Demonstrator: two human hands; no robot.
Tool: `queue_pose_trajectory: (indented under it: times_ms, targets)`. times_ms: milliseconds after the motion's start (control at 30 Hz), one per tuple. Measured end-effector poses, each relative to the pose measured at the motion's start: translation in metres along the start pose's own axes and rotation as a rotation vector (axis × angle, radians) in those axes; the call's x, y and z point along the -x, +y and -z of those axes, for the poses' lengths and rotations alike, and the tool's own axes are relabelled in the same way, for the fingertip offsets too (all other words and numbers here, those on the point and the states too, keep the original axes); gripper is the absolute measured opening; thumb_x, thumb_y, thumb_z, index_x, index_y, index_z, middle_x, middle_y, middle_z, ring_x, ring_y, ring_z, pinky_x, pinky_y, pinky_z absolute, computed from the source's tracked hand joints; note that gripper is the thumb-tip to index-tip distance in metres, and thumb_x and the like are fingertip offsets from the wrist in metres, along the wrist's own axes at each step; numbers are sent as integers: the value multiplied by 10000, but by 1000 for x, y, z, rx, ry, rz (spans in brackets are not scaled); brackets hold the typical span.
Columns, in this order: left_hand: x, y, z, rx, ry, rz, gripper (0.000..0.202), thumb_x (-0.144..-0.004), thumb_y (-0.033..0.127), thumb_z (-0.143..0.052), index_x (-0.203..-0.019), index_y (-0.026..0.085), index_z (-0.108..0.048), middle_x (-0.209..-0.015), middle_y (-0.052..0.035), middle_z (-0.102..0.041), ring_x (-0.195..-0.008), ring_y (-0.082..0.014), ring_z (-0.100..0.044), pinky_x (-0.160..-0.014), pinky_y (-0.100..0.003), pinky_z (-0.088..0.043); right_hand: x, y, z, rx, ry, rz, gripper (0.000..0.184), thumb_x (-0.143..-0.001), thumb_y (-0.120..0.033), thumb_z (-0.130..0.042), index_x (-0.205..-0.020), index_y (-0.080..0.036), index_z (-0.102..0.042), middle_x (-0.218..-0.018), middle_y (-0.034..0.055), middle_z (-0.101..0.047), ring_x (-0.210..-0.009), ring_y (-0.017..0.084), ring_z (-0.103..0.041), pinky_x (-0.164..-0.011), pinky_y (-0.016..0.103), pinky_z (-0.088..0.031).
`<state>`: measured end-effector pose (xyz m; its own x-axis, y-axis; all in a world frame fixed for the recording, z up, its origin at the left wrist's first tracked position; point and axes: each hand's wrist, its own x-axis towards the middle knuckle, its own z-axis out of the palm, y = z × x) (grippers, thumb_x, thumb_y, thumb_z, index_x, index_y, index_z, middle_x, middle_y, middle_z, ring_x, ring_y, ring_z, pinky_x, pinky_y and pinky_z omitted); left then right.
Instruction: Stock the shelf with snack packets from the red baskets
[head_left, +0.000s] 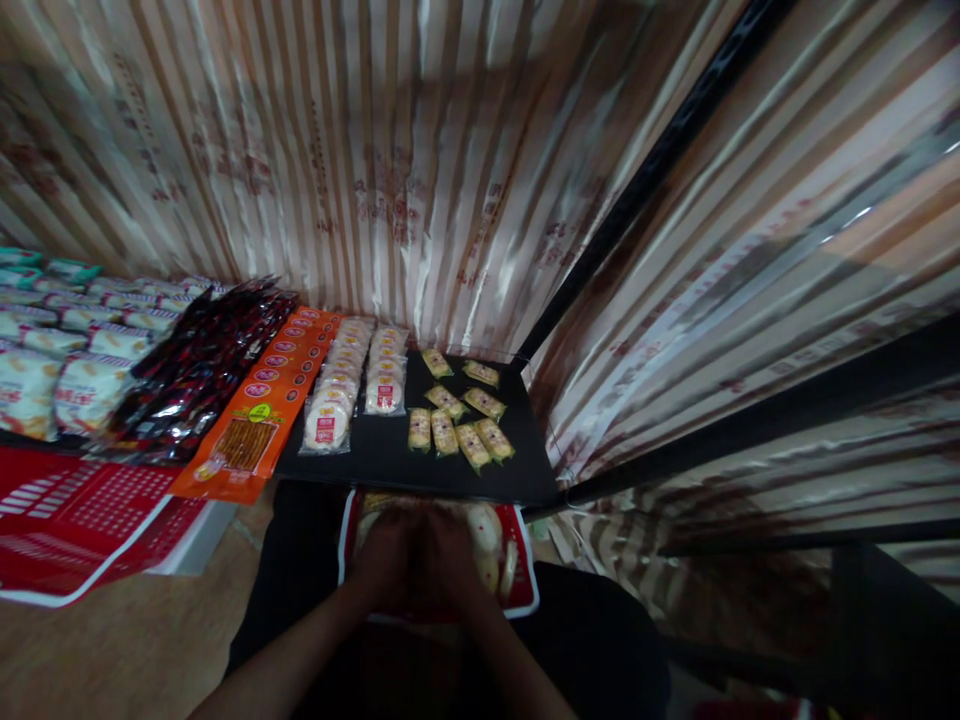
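Note:
Both my hands are down in a red basket with a white rim [534, 590], between my knees and below the shelf's front edge. My left hand [386, 550] and my right hand [450, 552] are close together, dark and blurred, with their fingers hidden. Pale round packaged snacks [487, 528] fill the basket beside my right hand. On the black shelf [382, 458] just beyond lie several small yellow-green wrapped snacks [444, 432], loosely spread. Left of them stand two rows of clear-wrapped white round crackers [327, 418].
Farther left on the shelf are an orange snack packet [259, 410], a pile of dark shiny packets [195, 370] and rows of white bags [94, 385]. Another red basket [82, 520] sits below them. Striped plastic sheeting [375, 170] and black frame bars [637, 210] enclose the back and right.

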<state>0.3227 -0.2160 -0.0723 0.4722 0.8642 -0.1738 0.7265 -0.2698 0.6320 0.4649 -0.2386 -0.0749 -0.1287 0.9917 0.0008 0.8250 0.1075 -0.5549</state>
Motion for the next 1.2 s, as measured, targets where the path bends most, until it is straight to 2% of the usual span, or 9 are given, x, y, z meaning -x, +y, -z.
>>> queue_pose_trajectory:
  times_ms: [133,300,433,567,667,800,933,1033,1200]
  targets:
    - [15,1,18,247,99,62,356,-856,224,-346,-1112,196,-591,-1102,-78,-645,-1023,-189,-575,-919,-321,-414,6,-7,7,-140,137,5,448,-771,-98,-406,-1178,-186,-570,-1162,98,-624,-1090,196,-559,-966,377,-423]
    - [24,4,49,602,153,113,320,-817,337,-403,-958,195,-652,-971,-52,-696,-901,-197,-614,-836,-303,-447,5,-25,23,-324,228,-42,416,-774,-181,-494,-1183,-212,-561,-1170,82,-621,-1093,202,-564,-965,389,-437]
    - [23,6,76,777,167,75,304,-765,374,-472,-877,177,-675,-875,-47,-702,-813,-202,-610,-760,-295,-453,-1,-42,31,-519,222,-156,446,-772,-222,-528,-1217,-226,-517,-1089,66,-660,-973,194,-629,-869,373,-501]
    - [25,8,92,1102,170,170,341,-718,425,-567,-891,148,-663,-763,-37,-691,-677,-180,-603,-621,-263,-453,-8,-55,30,-803,213,-215,501,-769,-281,-547,-1256,-218,-447,-915,36,-698,-827,181,-665,-768,357,-535]
    - [30,9,96,1314,189,238,367,-707,442,-613,-915,142,-642,-756,-37,-688,-656,-175,-608,-600,-260,-457,-10,-64,25,-963,208,-266,507,-731,-318,-608,-1205,-198,-472,-889,38,-699,-806,186,-663,-741,351,-533]
    - [37,7,97,1497,182,255,348,-703,445,-636,-876,144,-618,-719,-34,-681,-645,-177,-619,-620,-280,-477,-9,-79,22,-1120,210,-397,558,-667,-350,-679,-1165,-190,-484,-862,32,-700,-770,186,-664,-714,334,-528]
    - [41,2,95,1563,206,241,334,-693,442,-652,-868,162,-606,-784,-39,-687,-733,-193,-641,-686,-303,-496,-6,-100,21,-1298,332,-526,596,-618,-388,-723,-1139,-206,-497,-940,46,-690,-797,192,-666,-714,318,-528]
    - [42,3,88,1632,262,278,341,-625,415,-710,-840,172,-605,-838,-36,-683,-806,-197,-645,-748,-312,-504,-4,-115,20,-1378,355,-511,571,-620,-404,-732,-1116,-223,-515,-960,41,-688,-835,199,-663,-751,326,-525]
    - [40,18,78,1763,341,414,399,-499,371,-787,-783,174,-588,-773,-14,-671,-742,-172,-650,-718,-290,-508,-5,-127,14,-1311,278,-422,416,-677,-417,-703,-1014,-209,-574,-949,52,-694,-911,221,-647,-827,354,-506]
